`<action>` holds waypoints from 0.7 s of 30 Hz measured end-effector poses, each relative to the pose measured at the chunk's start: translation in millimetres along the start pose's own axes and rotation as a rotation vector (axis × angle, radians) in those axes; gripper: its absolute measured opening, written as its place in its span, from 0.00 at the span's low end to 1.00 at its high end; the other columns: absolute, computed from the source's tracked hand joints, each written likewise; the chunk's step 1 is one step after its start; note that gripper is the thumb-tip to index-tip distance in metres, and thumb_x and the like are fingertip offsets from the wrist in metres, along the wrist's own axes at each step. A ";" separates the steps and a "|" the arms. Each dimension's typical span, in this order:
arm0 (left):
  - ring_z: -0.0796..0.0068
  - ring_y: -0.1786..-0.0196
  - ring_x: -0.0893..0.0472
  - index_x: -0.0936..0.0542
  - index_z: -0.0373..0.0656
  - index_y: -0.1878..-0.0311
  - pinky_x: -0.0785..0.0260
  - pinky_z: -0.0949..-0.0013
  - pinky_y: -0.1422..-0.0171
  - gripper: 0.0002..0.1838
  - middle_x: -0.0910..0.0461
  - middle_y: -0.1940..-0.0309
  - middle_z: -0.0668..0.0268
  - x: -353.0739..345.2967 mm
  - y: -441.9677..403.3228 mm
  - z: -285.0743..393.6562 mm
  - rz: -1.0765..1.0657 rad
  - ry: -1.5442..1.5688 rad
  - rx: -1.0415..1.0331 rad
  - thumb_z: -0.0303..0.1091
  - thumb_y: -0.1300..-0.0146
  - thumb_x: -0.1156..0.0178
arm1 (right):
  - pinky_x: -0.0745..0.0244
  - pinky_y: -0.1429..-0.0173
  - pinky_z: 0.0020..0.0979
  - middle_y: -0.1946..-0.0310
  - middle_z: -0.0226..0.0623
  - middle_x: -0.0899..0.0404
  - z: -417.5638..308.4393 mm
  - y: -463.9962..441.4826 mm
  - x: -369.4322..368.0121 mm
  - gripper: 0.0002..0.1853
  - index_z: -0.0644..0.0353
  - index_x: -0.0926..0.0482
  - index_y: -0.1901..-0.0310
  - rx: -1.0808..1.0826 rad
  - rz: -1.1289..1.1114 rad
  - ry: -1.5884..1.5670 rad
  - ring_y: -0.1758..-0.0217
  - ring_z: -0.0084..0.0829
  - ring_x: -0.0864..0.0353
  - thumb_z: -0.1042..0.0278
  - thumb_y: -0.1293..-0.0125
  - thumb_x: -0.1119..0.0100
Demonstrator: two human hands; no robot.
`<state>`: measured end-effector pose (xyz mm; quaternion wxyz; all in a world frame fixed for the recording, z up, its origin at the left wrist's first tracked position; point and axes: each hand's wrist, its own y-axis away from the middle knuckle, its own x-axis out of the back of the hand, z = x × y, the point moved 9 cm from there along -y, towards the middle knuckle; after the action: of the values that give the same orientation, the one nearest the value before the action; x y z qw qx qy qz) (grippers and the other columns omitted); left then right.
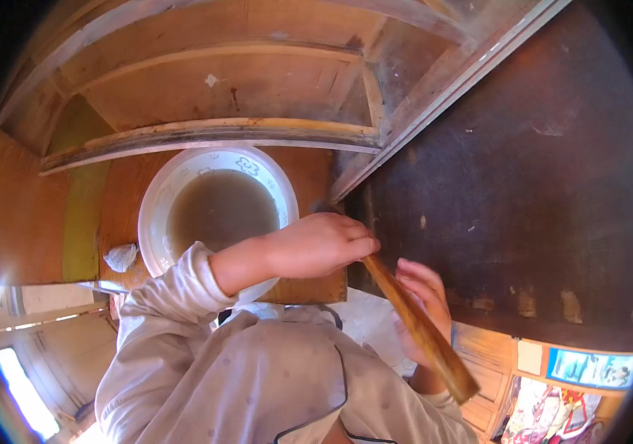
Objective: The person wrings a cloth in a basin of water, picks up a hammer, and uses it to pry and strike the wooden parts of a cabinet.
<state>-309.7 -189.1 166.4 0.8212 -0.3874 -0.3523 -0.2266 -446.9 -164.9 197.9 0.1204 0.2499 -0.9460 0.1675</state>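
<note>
My left hand [316, 246] reaches across in front of my body, its fingers wrapped round the upper part of a wooden stick [427, 333]. The stick slants down to the right, its thick end near my right forearm. Beside and behind the stick is my right hand [426, 300], fingers spread and partly bent, not closed round it. A dark end of the stick shows just past my left hand. Behind my left forearm stands a white basin [157, 222] with a flower pattern, holding murky water [224, 211].
A crumpled pale cloth [121, 257] lies left of the basin on the wooden surface [120, 211]. Wooden shelf frames [213, 137] rise behind it. A large dark panel [509, 185] fills the right. Patterned fabric [550, 414] shows at the lower right.
</note>
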 end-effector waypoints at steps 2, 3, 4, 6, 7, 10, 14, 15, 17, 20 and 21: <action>0.56 0.53 0.20 0.25 0.40 0.53 0.26 0.59 0.50 0.15 0.21 0.57 0.58 7.8 3.0 13.1 0.036 -0.108 -0.056 0.31 0.45 0.43 | 0.29 0.35 0.44 0.47 0.48 0.24 66.1 40.0 -5.0 0.23 0.65 0.31 0.38 -0.599 -0.037 -0.759 0.41 0.49 0.23 0.59 0.28 0.48; 0.58 0.52 0.20 0.25 0.40 0.53 0.26 0.60 0.49 0.15 0.21 0.57 0.58 -2.4 4.0 18.3 -0.049 -0.181 -0.049 0.32 0.44 0.44 | 0.27 0.37 0.43 0.46 0.49 0.24 68.0 46.7 -14.8 0.23 0.65 0.33 0.37 -0.728 -0.172 -0.973 0.43 0.48 0.22 0.59 0.27 0.50; 0.60 0.51 0.20 0.24 0.41 0.54 0.26 0.62 0.48 0.14 0.21 0.57 0.58 -14.2 5.6 23.6 -0.139 -0.253 -0.047 0.32 0.44 0.44 | 0.25 0.39 0.42 0.45 0.50 0.24 62.1 50.7 -27.9 0.24 0.65 0.35 0.36 -0.854 -0.307 -1.188 0.45 0.47 0.20 0.58 0.26 0.53; 0.65 0.48 0.21 0.23 0.42 0.52 0.26 0.64 0.46 0.16 0.21 0.56 0.59 -26.6 9.8 31.0 -0.274 -0.317 -0.041 0.33 0.46 0.44 | 0.20 0.56 0.33 0.52 0.47 0.23 61.7 70.0 -44.1 0.24 0.62 0.40 0.33 -1.010 -0.400 -1.197 0.59 0.38 0.16 0.59 0.24 0.56; 0.64 0.47 0.21 0.23 0.42 0.51 0.26 0.64 0.45 0.18 0.21 0.55 0.60 -21.5 13.6 34.8 -0.203 -0.343 -0.074 0.34 0.46 0.43 | 0.21 0.61 0.31 0.55 0.44 0.23 60.7 74.2 -48.7 0.23 0.62 0.39 0.34 -1.035 -0.381 -1.216 0.63 0.34 0.18 0.59 0.24 0.56; 0.61 0.47 0.22 0.24 0.42 0.46 0.27 0.61 0.45 0.24 0.22 0.51 0.61 26.0 23.4 35.1 0.059 -0.314 -0.104 0.36 0.48 0.37 | 0.31 0.73 0.24 0.68 0.33 0.29 47.5 67.4 -55.8 0.18 0.60 0.34 0.38 -1.060 -0.310 -0.854 0.76 0.21 0.28 0.62 0.24 0.55; 0.48 0.48 0.23 0.27 0.38 0.41 0.33 0.53 0.39 0.34 0.23 0.50 0.53 150.0 82.9 -24.9 0.369 -0.704 0.364 0.41 0.51 0.28 | 0.28 0.71 0.24 0.69 0.33 0.24 26.7 60.0 -56.8 0.20 0.63 0.37 0.37 -0.654 -0.211 -0.144 0.75 0.19 0.25 0.71 0.27 0.50; 0.48 0.50 0.23 0.27 0.38 0.41 0.33 0.53 0.40 0.34 0.22 0.54 0.51 165.7 96.3 -51.4 0.263 -0.795 0.497 0.45 0.48 0.29 | 0.27 0.70 0.24 0.67 0.34 0.22 23.6 53.6 -54.0 0.20 0.64 0.38 0.36 -0.539 -0.085 -0.063 0.74 0.20 0.24 0.71 0.27 0.49; 0.51 0.54 0.22 0.21 0.37 0.52 0.34 0.53 0.43 0.27 0.20 0.62 0.53 177.7 107.8 -77.4 0.245 -0.820 0.451 0.49 0.46 0.31 | 0.25 0.67 0.25 0.64 0.38 0.20 13.7 44.0 -50.8 0.22 0.64 0.39 0.35 -0.312 0.136 0.109 0.71 0.21 0.22 0.71 0.28 0.48; 0.54 0.57 0.20 0.17 0.37 0.65 0.34 0.57 0.43 0.22 0.19 0.70 0.57 175.9 120.5 -107.1 0.209 -0.747 0.463 0.51 0.46 0.32 | 0.23 0.61 0.30 0.63 0.43 0.19 8.3 16.8 -42.0 0.24 0.64 0.39 0.34 -0.297 0.219 0.455 0.67 0.28 0.19 0.68 0.28 0.47; 0.54 0.58 0.20 0.17 0.38 0.65 0.34 0.57 0.42 0.22 0.18 0.69 0.57 175.5 124.7 -111.0 0.249 -0.727 0.424 0.51 0.46 0.32 | 0.23 0.60 0.31 0.63 0.44 0.19 10.7 7.6 -40.1 0.25 0.64 0.39 0.34 -0.281 0.253 0.545 0.67 0.30 0.18 0.67 0.28 0.47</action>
<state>-70.7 -220.4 189.3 0.7263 -0.3044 -0.6077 0.1023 -418.4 -145.4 173.7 0.3807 0.0576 -0.9164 0.1095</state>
